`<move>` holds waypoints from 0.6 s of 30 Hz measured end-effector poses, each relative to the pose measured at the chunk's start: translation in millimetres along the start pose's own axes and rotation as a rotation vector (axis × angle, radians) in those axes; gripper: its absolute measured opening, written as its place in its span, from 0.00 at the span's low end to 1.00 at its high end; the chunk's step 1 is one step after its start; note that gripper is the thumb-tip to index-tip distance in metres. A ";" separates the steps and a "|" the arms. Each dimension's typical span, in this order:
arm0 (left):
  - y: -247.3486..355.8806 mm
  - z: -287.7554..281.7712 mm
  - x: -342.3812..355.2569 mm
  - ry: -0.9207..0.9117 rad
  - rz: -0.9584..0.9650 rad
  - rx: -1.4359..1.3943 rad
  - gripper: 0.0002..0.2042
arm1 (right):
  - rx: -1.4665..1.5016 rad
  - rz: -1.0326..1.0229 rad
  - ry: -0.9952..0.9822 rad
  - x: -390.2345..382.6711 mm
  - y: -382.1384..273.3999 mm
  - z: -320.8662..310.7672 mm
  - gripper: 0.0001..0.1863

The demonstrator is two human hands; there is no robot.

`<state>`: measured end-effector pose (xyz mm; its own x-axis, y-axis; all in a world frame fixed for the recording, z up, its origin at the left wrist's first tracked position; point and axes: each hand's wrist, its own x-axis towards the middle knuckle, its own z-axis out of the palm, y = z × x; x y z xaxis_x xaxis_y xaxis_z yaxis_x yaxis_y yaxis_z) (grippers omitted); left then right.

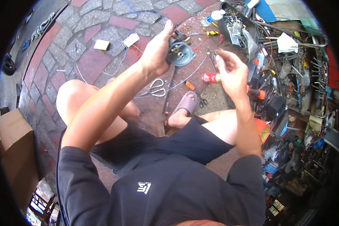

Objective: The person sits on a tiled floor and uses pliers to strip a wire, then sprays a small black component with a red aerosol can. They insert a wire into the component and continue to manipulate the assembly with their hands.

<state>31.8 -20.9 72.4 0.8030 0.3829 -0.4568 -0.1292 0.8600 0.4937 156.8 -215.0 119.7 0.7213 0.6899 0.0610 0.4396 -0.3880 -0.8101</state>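
My left hand [154,54] is closed round a grey metal carburetor [182,54], held up in front of me. Its round underside faces me, with brass-coloured jets in the middle. To the right, my right hand [233,73] is raised with thumb and fingertips pinched together. Something thin and small seems to be between them, too fine to make out. Below that hand lies a red can [210,78]. White-handled scissors [157,87], an orange lighter [190,85] and small black scissors [203,102] lie on the ground near my slippered foot.
Tools, bottles and parts [290,90] are heaped along the right side. A black bin of parts [233,28] stands at the far right, near a yellow-handled screwdriver [212,33]. Ahead are a small yellow-and-white box [101,45] and loose wires. A cardboard box [17,143] stands left.
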 end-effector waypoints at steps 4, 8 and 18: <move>-43.6 16.4 18.6 -0.057 0.006 -0.100 0.30 | 0.000 -0.053 0.090 -32.6 -28.4 -7.6 0.08; -94.7 17.5 21.5 -0.078 -0.036 -0.381 0.32 | 0.060 -0.019 0.212 -64.6 -31.9 -5.4 0.08; -172.9 -10.8 16.4 -0.256 -0.240 -0.586 0.35 | 0.366 0.309 0.260 -127.3 18.1 13.5 0.11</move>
<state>61.1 -159.8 -28.5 0.9518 0.1287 -0.2784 -0.1661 0.9794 -0.1151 65.7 -301.6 89.5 0.9163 0.3856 -0.1079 0.0044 -0.2791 -0.9602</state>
